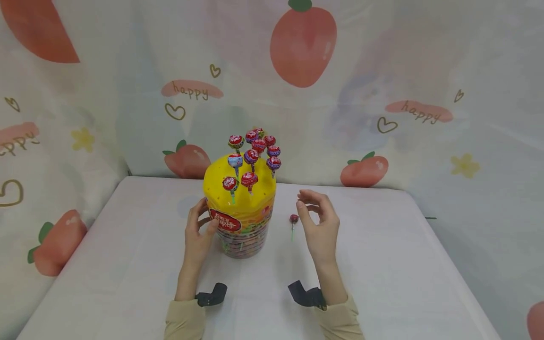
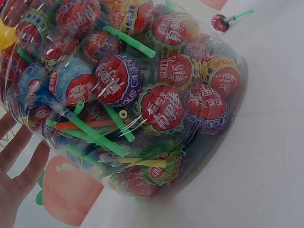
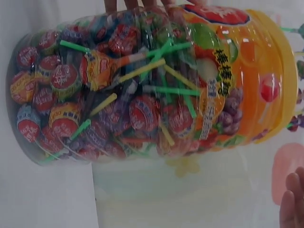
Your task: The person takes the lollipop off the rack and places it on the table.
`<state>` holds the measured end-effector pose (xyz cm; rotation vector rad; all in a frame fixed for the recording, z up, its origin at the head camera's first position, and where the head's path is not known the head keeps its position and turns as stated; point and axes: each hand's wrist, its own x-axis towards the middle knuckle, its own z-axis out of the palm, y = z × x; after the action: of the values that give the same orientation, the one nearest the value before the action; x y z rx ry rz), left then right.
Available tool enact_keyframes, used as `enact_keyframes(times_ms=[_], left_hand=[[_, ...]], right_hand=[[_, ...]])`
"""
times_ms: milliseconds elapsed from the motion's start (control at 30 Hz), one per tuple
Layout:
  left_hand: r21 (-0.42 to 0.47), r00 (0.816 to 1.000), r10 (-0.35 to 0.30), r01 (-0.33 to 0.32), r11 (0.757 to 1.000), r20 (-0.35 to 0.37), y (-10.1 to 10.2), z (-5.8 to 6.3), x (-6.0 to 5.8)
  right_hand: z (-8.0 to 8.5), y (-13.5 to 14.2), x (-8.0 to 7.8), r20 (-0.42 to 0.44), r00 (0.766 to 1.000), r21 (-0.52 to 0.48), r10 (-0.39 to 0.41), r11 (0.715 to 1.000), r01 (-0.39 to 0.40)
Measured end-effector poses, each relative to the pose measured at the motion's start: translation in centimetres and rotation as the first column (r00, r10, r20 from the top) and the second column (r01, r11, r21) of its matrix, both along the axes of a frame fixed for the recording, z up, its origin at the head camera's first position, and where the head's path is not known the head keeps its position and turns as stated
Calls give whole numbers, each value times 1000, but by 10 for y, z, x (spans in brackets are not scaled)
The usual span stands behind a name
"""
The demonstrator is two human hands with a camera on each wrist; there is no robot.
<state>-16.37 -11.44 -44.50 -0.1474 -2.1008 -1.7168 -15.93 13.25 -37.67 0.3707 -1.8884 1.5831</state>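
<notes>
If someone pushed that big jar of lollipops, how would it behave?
The jar is probably fairly heavy, since many lollipops show through its clear wall. That shiny, smooth wall may feel slippery. Pushed near its yellow lid, it might tip, as it stands taller than wide.

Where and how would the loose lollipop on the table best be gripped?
Probably pinch the lollipop by its stick, just below the round head, the right hand coming from above and the right: the thin, straight stick points toward the person, and the tub stands to the left.
</notes>
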Motion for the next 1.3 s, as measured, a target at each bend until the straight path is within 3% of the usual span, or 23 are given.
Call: enact_keyframes(times_ms=[133,400,567,700,800,1067,1300], left_hand=[[-2,1000,1,-1,1000,2,3,12,7],[12,1000,1,-1,1000,26,3,14,9],[4,999,16,-17,1000,46,-1,1,1],[-6,999,22,-22,1000,37,-5,-16,-8],[-7,1000,18,-18,1000,14,-6,-22,-10],[7,999,2,-1,1000,-34,-5,-23,-10],[6,1000,9,-9,1000,-15,-5,-21,-10]], right_hand=[[3,-8,-1,-40,999,-8,33,999,-34],[21,-19,-9,-22,997,17,71,997,-70],[30,-27,-19,-33,995,27,90,996,-89],[35,-30,-24,-41,994,39,104,994,-102],[38,-31,-26,-43,992,51,115,992,-113],[45,-34,-33,-63,987,103,149,984,-142],[52,-35,-34,-54,986,137,155,980,-147]])
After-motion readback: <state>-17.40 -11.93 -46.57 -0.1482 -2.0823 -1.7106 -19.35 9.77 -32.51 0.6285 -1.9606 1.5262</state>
